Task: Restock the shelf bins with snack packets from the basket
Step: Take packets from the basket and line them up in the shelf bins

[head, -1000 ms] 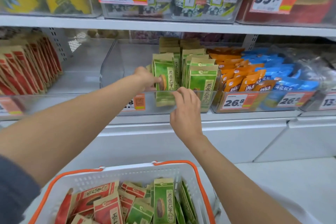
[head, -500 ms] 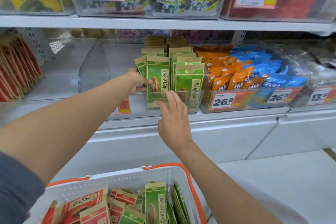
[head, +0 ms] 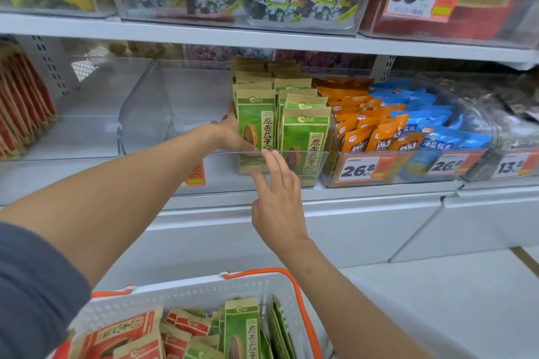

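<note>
A clear shelf bin point(head: 145, 125) holds two rows of upright green seed packets. My left hand point(head: 230, 132) reaches into the bin and grips the front green packet point(head: 256, 122) of the left row, thumb on its face. My right hand point(head: 277, 201) is outside the bin with straight fingers, the fingertips touching the bin's front wall near the front packet of the right row point(head: 306, 137). It holds nothing. Below, the white basket with orange handles point(head: 189, 297) holds several red packets point(head: 122, 335) and green packets point(head: 242, 326).
Red packets point(head: 20, 108) fill the bin at far left. Orange packets point(head: 358, 122) and blue packets point(head: 423, 114) fill the bin to the right, behind price tags. An upper shelf point(head: 262, 38) carries seaweed boxes. White cabinet fronts point(head: 350, 227) lie below.
My left hand has stood the green packet upright at the front of the left row. My right hand has drawn down and back, from the packets to the bin's front wall.
</note>
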